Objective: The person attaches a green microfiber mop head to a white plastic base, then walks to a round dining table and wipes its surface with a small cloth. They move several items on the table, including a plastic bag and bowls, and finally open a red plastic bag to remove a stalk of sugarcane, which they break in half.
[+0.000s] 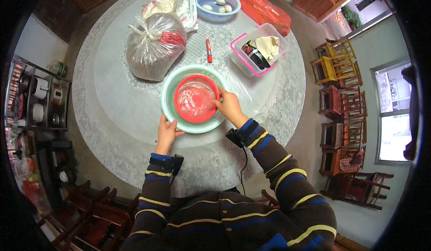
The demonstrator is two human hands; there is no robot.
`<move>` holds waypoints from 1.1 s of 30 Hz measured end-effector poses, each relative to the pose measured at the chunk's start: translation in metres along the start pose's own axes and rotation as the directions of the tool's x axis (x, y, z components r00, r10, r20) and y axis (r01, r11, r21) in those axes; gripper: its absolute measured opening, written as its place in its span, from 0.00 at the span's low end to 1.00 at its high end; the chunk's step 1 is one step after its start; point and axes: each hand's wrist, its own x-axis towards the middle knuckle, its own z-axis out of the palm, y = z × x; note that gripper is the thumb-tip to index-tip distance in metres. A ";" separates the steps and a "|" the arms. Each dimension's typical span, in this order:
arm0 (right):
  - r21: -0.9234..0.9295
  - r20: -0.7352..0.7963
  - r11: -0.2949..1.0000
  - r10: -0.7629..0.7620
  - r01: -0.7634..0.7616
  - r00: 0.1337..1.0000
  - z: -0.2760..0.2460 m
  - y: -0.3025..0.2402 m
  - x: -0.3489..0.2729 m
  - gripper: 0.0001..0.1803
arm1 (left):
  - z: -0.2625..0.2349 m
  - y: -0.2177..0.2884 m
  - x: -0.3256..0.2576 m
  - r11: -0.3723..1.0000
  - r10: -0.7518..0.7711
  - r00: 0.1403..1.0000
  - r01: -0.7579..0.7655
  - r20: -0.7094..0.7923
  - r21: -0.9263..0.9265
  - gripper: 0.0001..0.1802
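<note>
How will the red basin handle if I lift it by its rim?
The red basin is probably light and slightly flexible, as it looks like thin plastic. Its shiny inside might feel slippery. It could tip: only the right hand holds its rim.

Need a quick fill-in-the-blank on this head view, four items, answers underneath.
1. The person's ____ hand grips the red basin by its rim.
2. The red basin sits ____ the larger pale green basin.
3. The blue basin at the far side of the table holds ____ eggs.
4. Seen from the person's side, the knotted clear plastic bag is to the ____ of the red marker.

Missing words: right; inside; four; left.
</note>
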 end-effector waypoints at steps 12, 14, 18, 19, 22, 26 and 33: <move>-0.185 -0.179 0.983 -0.020 -0.014 0.984 0.007 0.046 0.163 0.15 | -0.058 0.003 0.009 1.000 -0.026 0.992 0.026 -0.127 -0.005 0.34; -0.236 -0.194 0.972 -0.048 0.001 0.980 0.018 0.054 0.180 0.17 | -0.065 0.006 0.011 0.999 -0.026 0.990 0.032 -0.136 0.040 0.33; -0.319 -0.155 0.941 0.061 -0.109 0.986 0.035 0.067 0.205 0.24 | -0.074 0.008 0.012 0.999 -0.039 0.990 0.039 -0.136 -0.003 0.33; -0.298 -0.181 0.946 0.075 -0.128 0.981 0.039 0.069 0.209 0.24 | -0.075 0.008 0.011 0.999 -0.041 0.991 0.039 -0.130 -0.018 0.33; -0.272 -0.185 0.950 0.103 -0.152 0.977 0.044 0.074 0.216 0.21 | -0.075 0.007 0.010 0.999 -0.036 0.990 0.035 -0.139 -0.007 0.32; -0.077 -0.051 0.983 0.165 -0.168 0.985 0.029 0.065 0.202 0.18 | -0.075 0.003 0.012 1.000 -0.027 0.991 0.026 -0.132 -0.008 0.32; 0.270 0.031 0.949 0.162 -0.165 0.986 -0.011 0.006 0.073 0.15 | -0.074 -0.003 0.015 1.000 -0.014 0.993 0.012 -0.121 -0.020 0.33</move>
